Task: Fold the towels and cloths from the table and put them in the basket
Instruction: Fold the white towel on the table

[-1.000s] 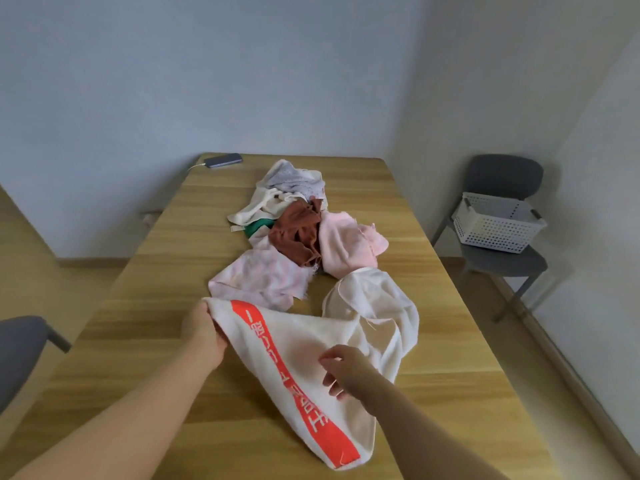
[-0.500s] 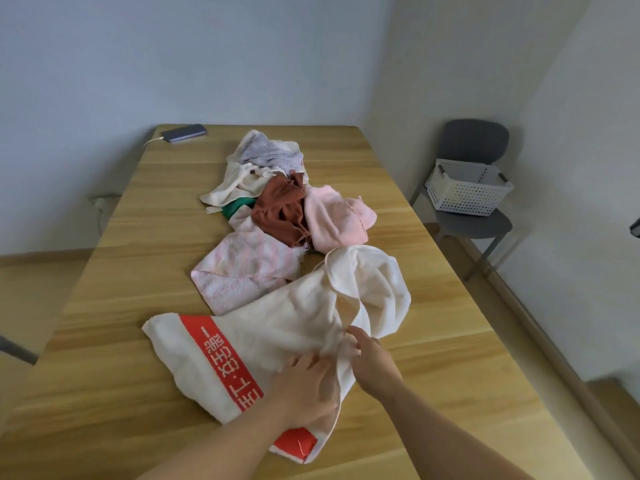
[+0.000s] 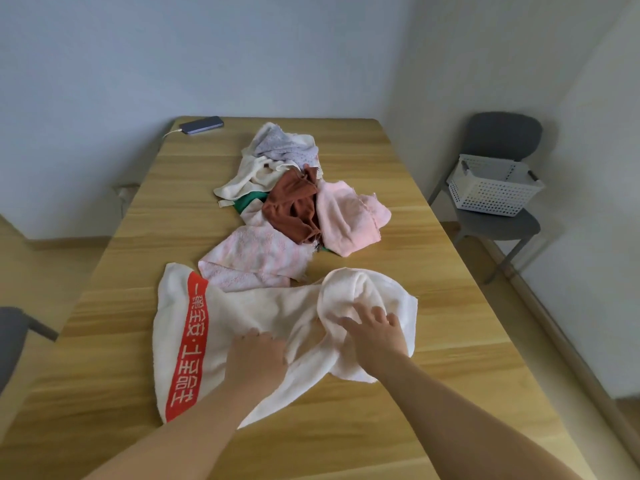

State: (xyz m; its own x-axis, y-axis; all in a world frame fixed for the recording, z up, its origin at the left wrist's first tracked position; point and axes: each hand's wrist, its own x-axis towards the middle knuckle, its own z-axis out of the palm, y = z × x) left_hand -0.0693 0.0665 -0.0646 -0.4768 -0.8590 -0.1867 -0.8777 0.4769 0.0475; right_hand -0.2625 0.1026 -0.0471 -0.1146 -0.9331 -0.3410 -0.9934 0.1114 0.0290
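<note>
A white towel (image 3: pixel 242 306) with a red printed stripe lies spread across the near part of the wooden table (image 3: pixel 443 306). My left hand (image 3: pixel 256 358) rests on its middle with the fingers curled into the cloth. My right hand (image 3: pixel 375 336) lies on the towel's bunched right end, fingers spread. Behind the towel sits a pile of cloths (image 3: pixel 294 206): pink, rust-brown, cream, green and pale grey pieces. The white plastic basket (image 3: pixel 495 192) stands on a grey chair (image 3: pixel 502 140) to the right of the table.
A phone (image 3: pixel 201 125) with a cable lies at the table's far left corner. Part of another grey chair (image 3: pixel 10 337) shows at the left edge. Walls close in behind and to the right of the table.
The towel has been laid out flatter, its red stripe now on the left. My right hand has slid right onto the bunched end; my left hand stays on the middle.
</note>
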